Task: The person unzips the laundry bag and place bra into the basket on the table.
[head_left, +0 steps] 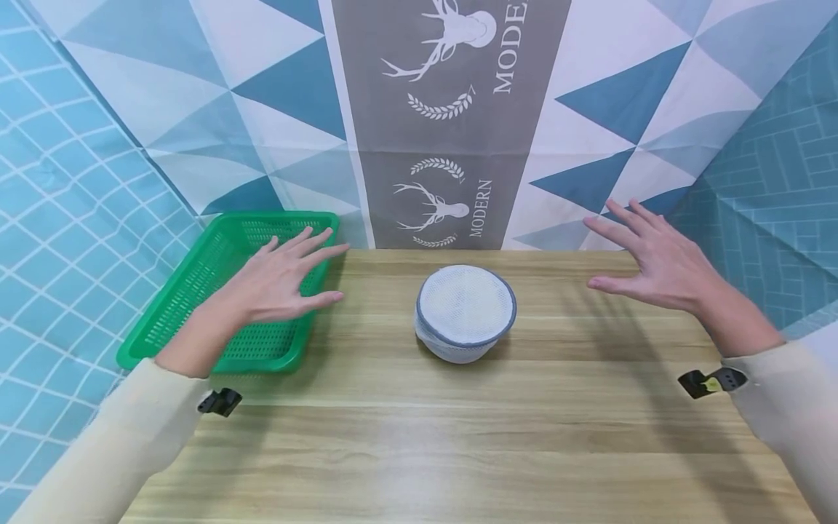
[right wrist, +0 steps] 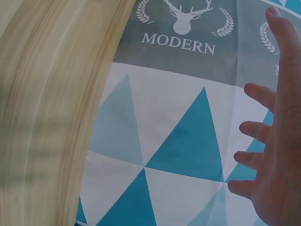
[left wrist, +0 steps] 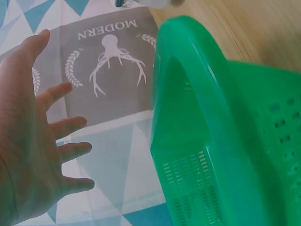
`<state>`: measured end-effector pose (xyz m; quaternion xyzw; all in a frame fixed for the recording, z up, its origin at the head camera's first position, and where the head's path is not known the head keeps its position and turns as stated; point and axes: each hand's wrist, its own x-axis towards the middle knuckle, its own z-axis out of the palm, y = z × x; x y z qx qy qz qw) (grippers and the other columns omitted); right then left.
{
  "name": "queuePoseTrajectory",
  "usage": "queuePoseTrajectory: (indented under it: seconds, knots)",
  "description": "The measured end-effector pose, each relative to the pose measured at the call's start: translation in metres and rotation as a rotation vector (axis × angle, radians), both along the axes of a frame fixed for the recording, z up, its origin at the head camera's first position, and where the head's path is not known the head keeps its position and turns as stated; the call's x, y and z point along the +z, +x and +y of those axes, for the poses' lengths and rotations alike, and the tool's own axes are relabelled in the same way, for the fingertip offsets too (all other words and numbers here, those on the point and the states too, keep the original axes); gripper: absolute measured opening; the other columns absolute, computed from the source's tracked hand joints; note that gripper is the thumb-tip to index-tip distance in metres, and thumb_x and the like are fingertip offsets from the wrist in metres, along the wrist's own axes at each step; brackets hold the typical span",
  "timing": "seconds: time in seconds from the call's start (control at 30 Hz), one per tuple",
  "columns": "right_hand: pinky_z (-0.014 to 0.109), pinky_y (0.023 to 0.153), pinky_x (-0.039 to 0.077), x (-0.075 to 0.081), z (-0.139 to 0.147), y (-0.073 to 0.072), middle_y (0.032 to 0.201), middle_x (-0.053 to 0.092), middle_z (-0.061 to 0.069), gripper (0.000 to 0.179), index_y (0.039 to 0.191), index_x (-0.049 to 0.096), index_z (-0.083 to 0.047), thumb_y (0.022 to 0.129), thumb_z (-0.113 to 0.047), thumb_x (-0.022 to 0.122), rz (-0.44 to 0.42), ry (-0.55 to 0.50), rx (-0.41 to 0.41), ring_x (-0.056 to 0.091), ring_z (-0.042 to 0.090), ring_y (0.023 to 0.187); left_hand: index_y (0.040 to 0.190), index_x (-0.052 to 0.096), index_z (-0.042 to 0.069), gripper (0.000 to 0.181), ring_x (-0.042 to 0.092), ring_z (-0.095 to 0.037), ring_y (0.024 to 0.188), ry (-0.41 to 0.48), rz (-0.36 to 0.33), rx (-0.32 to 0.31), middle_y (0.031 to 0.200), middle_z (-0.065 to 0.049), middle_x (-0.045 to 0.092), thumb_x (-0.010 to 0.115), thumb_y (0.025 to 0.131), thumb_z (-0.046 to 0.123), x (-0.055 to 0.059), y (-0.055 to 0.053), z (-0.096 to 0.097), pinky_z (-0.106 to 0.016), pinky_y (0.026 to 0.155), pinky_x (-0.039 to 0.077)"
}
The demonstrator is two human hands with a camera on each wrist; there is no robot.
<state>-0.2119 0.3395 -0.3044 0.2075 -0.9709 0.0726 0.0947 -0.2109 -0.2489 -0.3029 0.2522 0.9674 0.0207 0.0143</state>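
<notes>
A round white mesh bag (head_left: 466, 306) with a dark blue rim sits on the wooden table, between the two hands and touched by neither. On the left, a green plastic basket (head_left: 302, 355) with slotted walls stands against the back corner. My left hand (head_left: 278, 280) hovers over this basket with fingers spread and holds nothing; the left wrist view shows the basket rim (left wrist: 202, 70) beside the palm. Over at the right, my right hand (head_left: 655, 258) is held in the air above the table, fingers apart and holding nothing.
The wooden table (head_left: 419, 437) runs up to a patterned cloth backdrop (head_left: 445, 138) with deer heads and triangles. Blue tiled-pattern cloth (head_left: 59, 218) hangs at the left side, and another blue cloth (head_left: 779, 189) at the right.
</notes>
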Motion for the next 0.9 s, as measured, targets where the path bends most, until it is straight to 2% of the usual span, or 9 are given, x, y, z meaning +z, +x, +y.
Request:
queuePoseTrajectory:
  seconds: [0.33, 0.57, 0.9]
  knots:
    - [0.09, 0.105, 0.047, -0.004, -0.004, 0.002, 0.187, 0.031, 0.019, 0.099, 0.175, 0.041, -0.028, 0.089, -0.052, 0.084, 0.018, -0.011, 0.005, 0.031, 0.056, 0.169, 0.179, 0.029, 0.034, 0.086, 0.019, -0.047, 0.177, 0.054, -0.03, -0.016, 0.191, -0.012, 0.021, 0.058, 0.106, 0.07, -0.005, -0.004, 0.012, -0.086, 0.134, 0.016]
    - [0.087, 0.099, 0.052, -0.006, -0.011, 0.002, 0.188, 0.03, 0.016, 0.098, 0.175, 0.041, -0.029, 0.09, -0.051, 0.084, 0.02, -0.027, 0.011, 0.032, 0.054, 0.169, 0.179, 0.03, 0.033, 0.086, 0.018, -0.046, 0.177, 0.069, -0.036, -0.02, 0.191, -0.012, 0.02, 0.059, 0.106, 0.067, -0.008, -0.006, 0.022, -0.085, 0.135, 0.016]
    - [0.088, 0.094, 0.054, -0.01, -0.021, 0.001, 0.189, 0.028, 0.013, 0.098, 0.176, 0.04, -0.031, 0.09, -0.051, 0.083, 0.023, -0.062, 0.026, 0.033, 0.054, 0.169, 0.179, 0.03, 0.038, 0.082, 0.022, -0.047, 0.176, 0.096, -0.026, -0.051, 0.191, -0.01, 0.023, 0.056, 0.107, 0.068, -0.015, -0.011, 0.041, -0.085, 0.135, 0.02]
